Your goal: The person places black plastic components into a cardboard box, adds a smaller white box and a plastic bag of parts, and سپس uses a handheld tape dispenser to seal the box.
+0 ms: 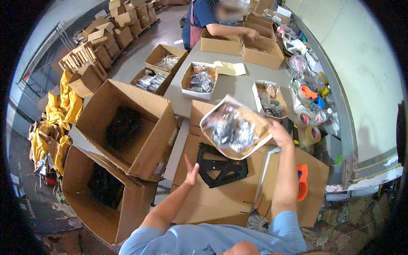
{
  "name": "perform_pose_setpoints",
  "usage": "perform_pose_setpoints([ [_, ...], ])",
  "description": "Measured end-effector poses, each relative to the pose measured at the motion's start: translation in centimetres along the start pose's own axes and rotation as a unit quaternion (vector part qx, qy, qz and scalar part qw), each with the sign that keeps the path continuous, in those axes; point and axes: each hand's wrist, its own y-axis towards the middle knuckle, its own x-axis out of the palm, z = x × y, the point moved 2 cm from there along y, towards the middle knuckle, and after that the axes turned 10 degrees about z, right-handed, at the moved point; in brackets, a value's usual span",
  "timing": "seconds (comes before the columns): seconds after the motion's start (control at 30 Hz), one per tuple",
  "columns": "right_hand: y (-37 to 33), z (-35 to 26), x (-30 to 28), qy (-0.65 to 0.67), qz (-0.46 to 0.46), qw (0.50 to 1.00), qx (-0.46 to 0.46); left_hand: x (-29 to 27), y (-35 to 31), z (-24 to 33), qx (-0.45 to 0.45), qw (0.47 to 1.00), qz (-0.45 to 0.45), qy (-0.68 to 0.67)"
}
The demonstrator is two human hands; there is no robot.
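My right hand (pixel 280 134) grips the right edge of a shallow white carton (pixel 260 143), which is tilted above the work surface. Small clear and silvery plastic packets (pixel 231 129) fill it, blurred by motion. Below and partly covered by the carton lies a black plastic bracket (pixel 216 168) with triangular openings, resting on flattened cardboard (pixel 199 205). At the bracket's left side my left hand (pixel 191 171) is held with fingers apart and nothing in it. I cannot tell whether it touches the bracket.
Two large cardboard boxes (pixel 148 146) with dark contents stand at my left. A packet-filled carton (pixel 185 85) and another small carton (pixel 258 91) sit farther off on the grey table (pixel 231 87). An orange tool (pixel 302 187) lies at right. A co-worker's hand (pixel 252 35) reaches into far boxes.
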Motion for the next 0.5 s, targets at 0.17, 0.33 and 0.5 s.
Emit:
perform_pose_setpoints([
  [0.17, -7.3, 3.2, 7.3, -0.308, 0.124, 0.912, -0.24, 0.3, 2.8, -1.0, 0.129, 0.986, -0.031, 0.1],
  [0.33, -14.7, 4.1, 9.5, -0.302, 0.241, 0.877, -0.285, 1.8, 2.6, -0.2, 0.284, 0.913, -0.104, 0.275],
  [0.5, -16.0, 3.6, 8.2, -0.379, 0.34, 0.801, -0.314, 3.5, 0.5, 2.4, 0.231, 0.847, -0.148, 0.455],
])
